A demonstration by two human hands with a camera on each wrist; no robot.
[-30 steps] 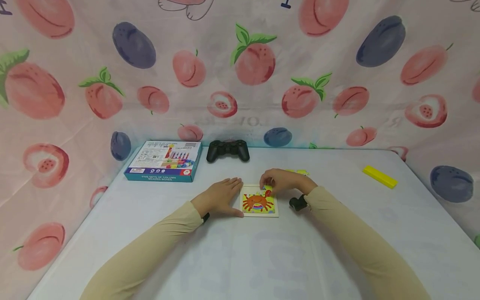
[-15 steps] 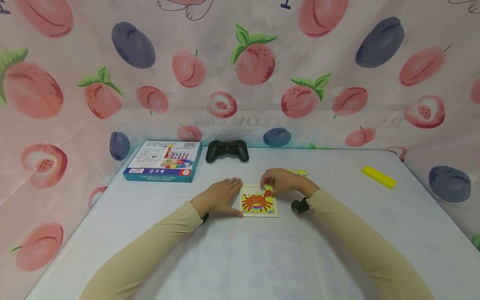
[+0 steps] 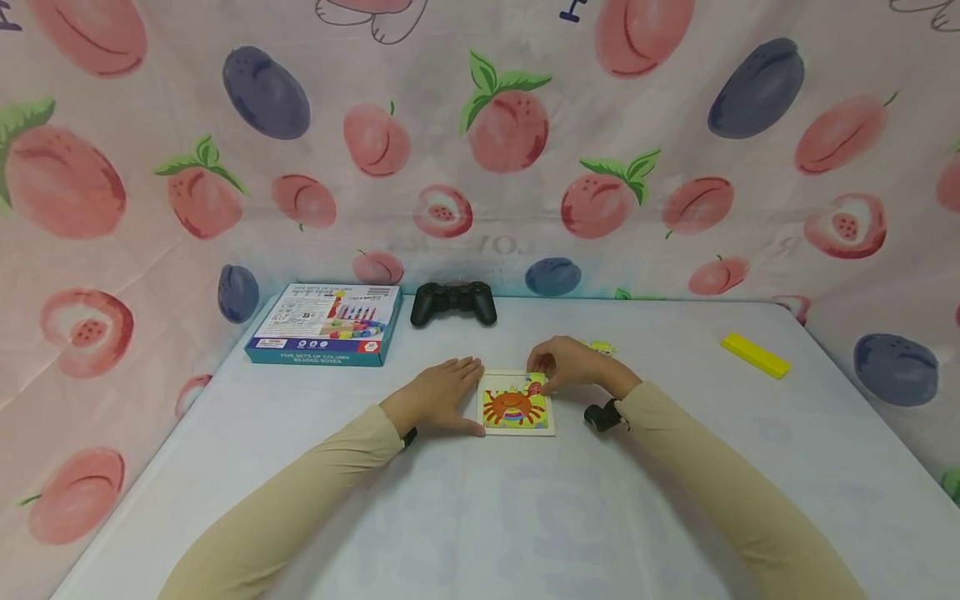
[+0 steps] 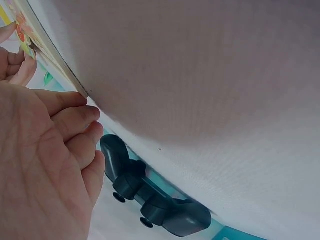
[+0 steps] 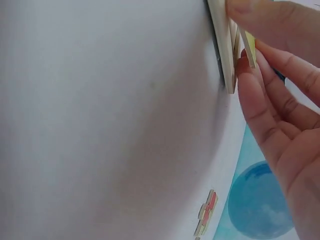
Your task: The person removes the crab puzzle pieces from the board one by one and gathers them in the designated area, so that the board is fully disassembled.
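Observation:
A small jigsaw puzzle of an orange crab [image 3: 516,407] lies in its pale wooden frame [image 3: 517,432] on the table. My left hand [image 3: 435,396] rests beside its left side, fingers and thumb extended and touching the frame edge, as the left wrist view also shows at the frame's corner [image 4: 86,94]. At the upper right corner, my right hand [image 3: 572,364] pinches a puzzle piece [image 3: 535,378] with red and yellow on it. In the right wrist view that thin piece [image 5: 249,48] stands tilted out of the frame [image 5: 222,50], between thumb and fingers.
Loose puzzle pieces [image 3: 603,347] lie behind my right hand. Farther back stand a black game controller [image 3: 453,303] and a boxed bead set [image 3: 326,325]. A yellow block [image 3: 755,356] lies at the right. Fruit-print cloth [image 3: 480,167] hangs behind the table.
My right hand has shifted slightly to the right at the puzzle's upper right corner, and more of the piece there shows. My left hand stays at the frame's left side.

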